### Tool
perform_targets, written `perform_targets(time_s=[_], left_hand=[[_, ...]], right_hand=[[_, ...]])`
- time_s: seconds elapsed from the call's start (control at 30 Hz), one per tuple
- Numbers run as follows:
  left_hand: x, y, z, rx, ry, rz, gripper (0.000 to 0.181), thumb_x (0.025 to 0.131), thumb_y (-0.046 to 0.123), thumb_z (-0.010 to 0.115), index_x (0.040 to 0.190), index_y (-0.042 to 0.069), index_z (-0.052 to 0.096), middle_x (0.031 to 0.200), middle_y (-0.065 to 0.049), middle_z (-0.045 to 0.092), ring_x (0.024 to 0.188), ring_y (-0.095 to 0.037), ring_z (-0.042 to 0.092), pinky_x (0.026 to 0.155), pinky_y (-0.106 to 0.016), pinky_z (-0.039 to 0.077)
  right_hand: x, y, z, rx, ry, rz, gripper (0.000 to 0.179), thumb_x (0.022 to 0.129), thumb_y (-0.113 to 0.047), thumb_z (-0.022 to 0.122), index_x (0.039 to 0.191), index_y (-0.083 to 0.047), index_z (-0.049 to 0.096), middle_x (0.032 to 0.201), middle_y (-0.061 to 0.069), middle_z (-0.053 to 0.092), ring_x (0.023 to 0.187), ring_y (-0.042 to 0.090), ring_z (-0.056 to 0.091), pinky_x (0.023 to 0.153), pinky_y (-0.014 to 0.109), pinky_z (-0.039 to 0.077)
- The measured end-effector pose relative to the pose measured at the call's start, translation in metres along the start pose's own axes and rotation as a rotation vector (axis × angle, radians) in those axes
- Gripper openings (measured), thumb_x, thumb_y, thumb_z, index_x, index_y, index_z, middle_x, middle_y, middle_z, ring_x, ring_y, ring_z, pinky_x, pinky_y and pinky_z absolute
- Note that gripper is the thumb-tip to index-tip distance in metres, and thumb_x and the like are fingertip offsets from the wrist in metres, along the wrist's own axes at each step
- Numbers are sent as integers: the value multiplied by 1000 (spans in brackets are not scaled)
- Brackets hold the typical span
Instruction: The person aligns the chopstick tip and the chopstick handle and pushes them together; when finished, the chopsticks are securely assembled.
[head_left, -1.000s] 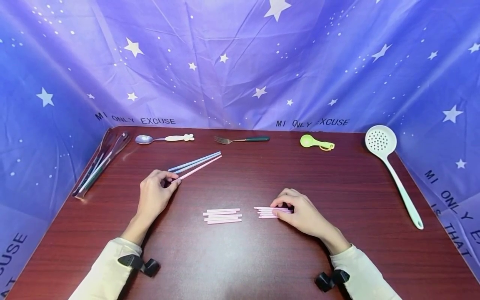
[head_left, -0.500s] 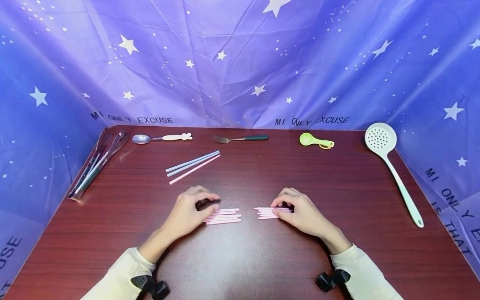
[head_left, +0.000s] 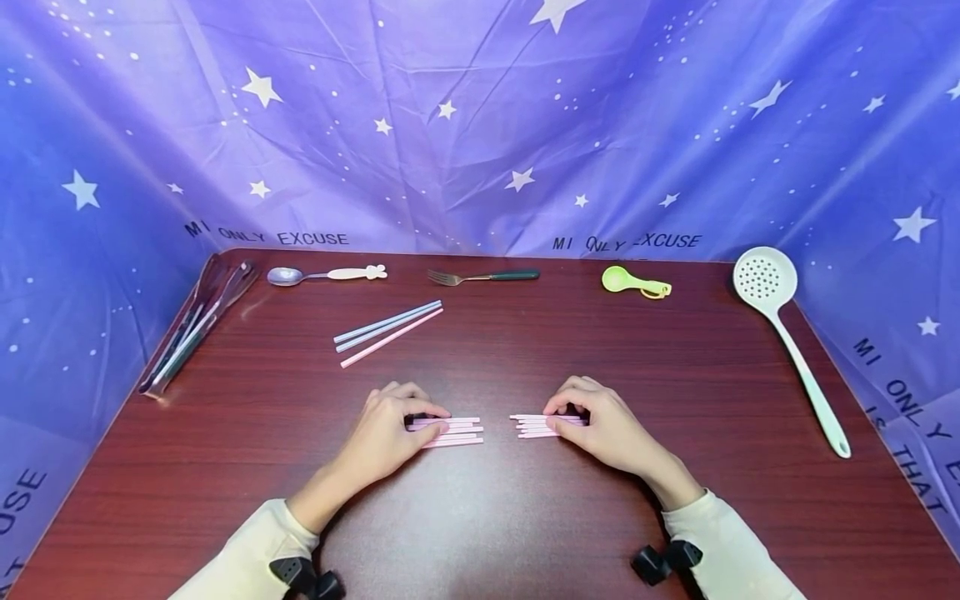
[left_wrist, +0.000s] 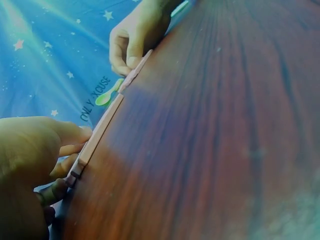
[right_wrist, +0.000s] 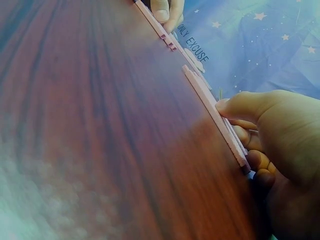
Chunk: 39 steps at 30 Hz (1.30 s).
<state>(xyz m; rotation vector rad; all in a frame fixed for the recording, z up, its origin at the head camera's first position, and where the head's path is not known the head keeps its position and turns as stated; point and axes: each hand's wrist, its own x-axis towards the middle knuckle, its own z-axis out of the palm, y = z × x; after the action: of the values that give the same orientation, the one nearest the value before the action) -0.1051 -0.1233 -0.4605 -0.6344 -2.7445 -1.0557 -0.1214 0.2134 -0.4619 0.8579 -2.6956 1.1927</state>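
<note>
Left hand point(head_left: 387, 430) moved inward, pinching pink sticks point(head_left: 467, 430); right hand point(head_left: 603, 423) likewise; gap between; far table edge point(head_left: 570, 260) distant.

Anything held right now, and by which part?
The left hand holds the left pink sticks, the right hand the right pink sticks, both by the outer half; how firmly cannot be told.

Probably staged tabletop recording booth. Creased star-print cloth point(head_left: 465, 142) hangs behind far, left and right edges of dark red wood-grain table point(head_left: 675, 358). Black wrist cameras point(head_left: 292, 573) on both sleeves point(head_left: 243, 554). Skimmer point(head_left: 806, 375), fork point(head_left: 513, 275), spoon point(head_left: 348, 273) laid out near cloth. Room beyond hidden; home or studio, can't tell.
</note>
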Motion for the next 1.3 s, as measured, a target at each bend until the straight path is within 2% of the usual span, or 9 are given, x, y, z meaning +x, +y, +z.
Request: perform_targets(time_s=[0.43, 0.6, 0.83, 0.93, 1.1, 1.3], left_hand=[[1, 1, 2, -48, 14, -69, 14, 78, 17, 88, 88, 25, 81, 85, 14, 70, 89, -10, 60, 83, -35, 36], [2, 1, 2, -50, 26, -72, 12, 79, 17, 87, 88, 24, 82, 84, 14, 69, 89, -10, 60, 85, -37, 38], [3, 0, 2, -66, 56, -51, 9, 82, 21, 86, 88, 24, 81, 85, 14, 69, 84, -6, 62, 81, -32, 44], [3, 1, 1, -71, 70, -39, 9, 83, 21, 86, 88, 25, 80, 87, 13, 70, 86, -6, 63, 81, -32, 44], [3, 6, -3, -63, 96, -13, 11, 84, 20, 85, 90, 27, 79, 91, 14, 69, 89, -7, 63, 83, -35, 41], [10, 12, -6, -101, 105, 36, 10, 87, 19, 84, 92, 25, 78, 91, 14, 67, 83, -3, 62, 75, -24, 48]], right_hand=[[0, 0, 1, 1, 18, -10, 20, 84, -6, 80, 90, -24, 73, 86, -15, 61, 80, 6, 54, 69, 20, 42], [-1, 1, 1, 14, 27, -28, 20, 85, -5, 79, 90, -24, 73, 85, -14, 61, 80, 5, 53, 68, 20, 42], [-1, 3, -2, 39, 55, -20, 22, 86, -1, 76, 91, -22, 73, 85, -12, 61, 78, 4, 56, 67, 18, 44], [0, 2, -4, 45, 72, -5, 24, 86, 0, 76, 92, -23, 74, 85, -12, 61, 78, 3, 56, 68, 18, 45], [2, -1, -7, 58, 108, -29, 20, 88, -2, 77, 92, -21, 75, 85, -10, 63, 78, 5, 56, 68, 18, 45], [3, -5, -12, 63, 138, -28, 15, 89, -5, 79, 91, -20, 75, 87, -13, 63, 78, 3, 57, 68, 17, 45]])
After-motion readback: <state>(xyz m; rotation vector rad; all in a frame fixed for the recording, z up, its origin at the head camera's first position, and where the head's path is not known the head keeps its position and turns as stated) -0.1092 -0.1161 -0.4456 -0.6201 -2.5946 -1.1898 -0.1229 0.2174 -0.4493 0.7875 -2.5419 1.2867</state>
